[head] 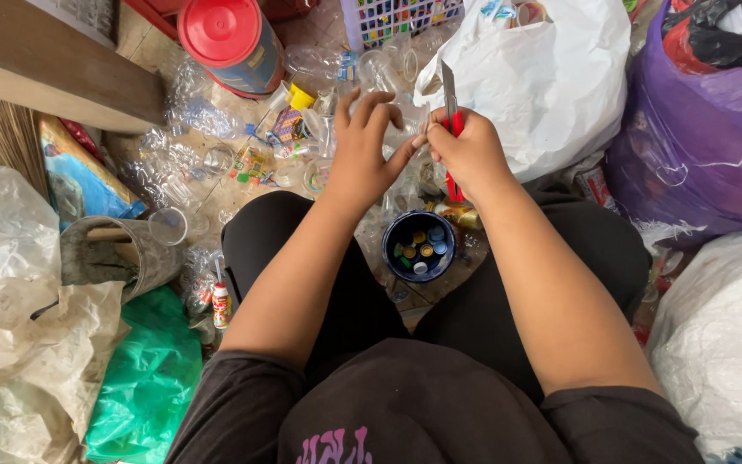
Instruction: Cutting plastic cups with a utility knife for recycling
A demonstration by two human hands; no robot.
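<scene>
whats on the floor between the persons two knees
In the head view, a dark blue round container of coloured bottle caps sits between them, below the right hand holding a red utility knife.

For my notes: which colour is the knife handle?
Red, seen in the head view: knife handle in right hand.

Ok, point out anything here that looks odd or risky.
The right hand holds a red utility knife with its blade extended upward, close to the left hand gripping a clear plastic bottle. Loose clear bottles litter the floor.
</scene>
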